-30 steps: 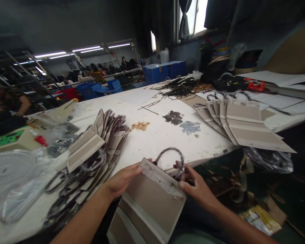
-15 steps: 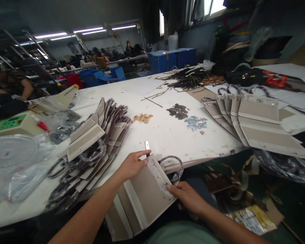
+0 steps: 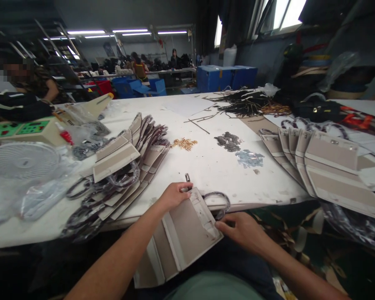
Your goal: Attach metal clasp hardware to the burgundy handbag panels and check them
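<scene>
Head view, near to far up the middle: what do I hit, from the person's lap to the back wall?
Held beige panel → blue-grey pieces → dark pieces → black strips → blue boxes.

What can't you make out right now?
Head view: far side of the panel, facing away.
Head view: lower end of the tab, behind the left hand.
Head view: right stack, cut by the right edge.
Head view: exact shape of the gold bits, too small.
</scene>
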`<state>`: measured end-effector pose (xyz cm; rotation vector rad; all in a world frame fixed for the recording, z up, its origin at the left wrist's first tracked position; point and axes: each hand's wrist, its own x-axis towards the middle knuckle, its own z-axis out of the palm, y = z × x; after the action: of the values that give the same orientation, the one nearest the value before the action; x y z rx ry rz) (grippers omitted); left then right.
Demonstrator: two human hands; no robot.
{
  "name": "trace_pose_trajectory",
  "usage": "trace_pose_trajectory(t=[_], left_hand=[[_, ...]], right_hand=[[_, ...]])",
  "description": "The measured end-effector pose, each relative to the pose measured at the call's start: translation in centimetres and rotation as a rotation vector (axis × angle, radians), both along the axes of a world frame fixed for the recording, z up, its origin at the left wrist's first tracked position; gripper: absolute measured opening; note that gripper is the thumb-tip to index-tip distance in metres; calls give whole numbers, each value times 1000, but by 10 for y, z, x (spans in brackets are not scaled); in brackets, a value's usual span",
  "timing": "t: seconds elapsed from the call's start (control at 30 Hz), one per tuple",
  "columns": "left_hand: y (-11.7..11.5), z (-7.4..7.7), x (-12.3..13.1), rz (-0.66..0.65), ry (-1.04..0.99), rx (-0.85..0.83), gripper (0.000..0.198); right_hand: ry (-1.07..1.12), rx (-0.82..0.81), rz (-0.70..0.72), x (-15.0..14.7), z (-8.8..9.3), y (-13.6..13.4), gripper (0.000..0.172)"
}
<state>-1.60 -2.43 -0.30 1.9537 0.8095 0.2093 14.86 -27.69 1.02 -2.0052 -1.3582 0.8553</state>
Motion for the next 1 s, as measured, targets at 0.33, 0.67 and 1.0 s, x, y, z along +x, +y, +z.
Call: trace_pose_trajectory(t=[0.33,0.67,1.0], left_hand=[[-2,-10,1,36,-16,128,46],[-88,-27,-35,191,-64,695,38],[-91,-36,-42,93,97,1016,45]], right_hand=[[-481,132,179,-8,4,75,30],[-602,109,243,-8,-6,82,29],[-653,100,216,-20,0,88,36]])
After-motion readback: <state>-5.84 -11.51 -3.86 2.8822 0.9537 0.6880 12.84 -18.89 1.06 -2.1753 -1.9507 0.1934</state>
